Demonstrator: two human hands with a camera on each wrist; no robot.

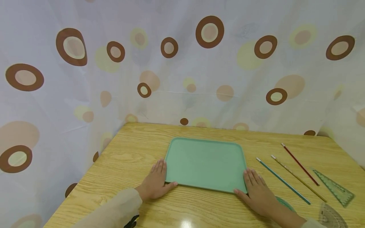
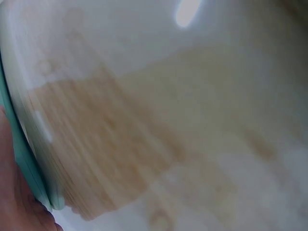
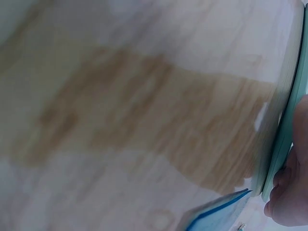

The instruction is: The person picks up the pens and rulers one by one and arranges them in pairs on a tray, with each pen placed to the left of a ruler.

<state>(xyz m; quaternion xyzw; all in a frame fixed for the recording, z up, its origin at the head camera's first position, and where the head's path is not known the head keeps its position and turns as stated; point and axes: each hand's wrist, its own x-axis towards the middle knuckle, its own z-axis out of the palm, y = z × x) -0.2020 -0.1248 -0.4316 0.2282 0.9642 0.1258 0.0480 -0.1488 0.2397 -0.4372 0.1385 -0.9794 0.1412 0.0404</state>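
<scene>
A pale green rectangular tray (image 1: pixel 205 164) with a low raised rim lies flat on the wooden table. My left hand (image 1: pixel 155 183) touches its left side, fingers straight along the rim and the thumb at the near-left corner. On the opposite side, my right hand (image 1: pixel 258 194) rests against the near-right corner with its fingers extended and its thumb by the front edge. Both wrist views catch the tray's edge, the left hand (image 2: pixel 19 192) beside it in one and the right hand (image 3: pixel 293 187) in the other.
Right of the tray lie a blue pencil (image 1: pixel 282 180), a gold pencil (image 1: pixel 299 179) and a red pencil (image 1: pixel 300 164). Beyond them are a green set square (image 1: pixel 333 186) and a clear protractor (image 1: pixel 330 217). A curved green piece (image 1: pixel 285 203) shows partly behind the right wrist. Patterned curtain (image 1: pixel 182 79) surrounds the table.
</scene>
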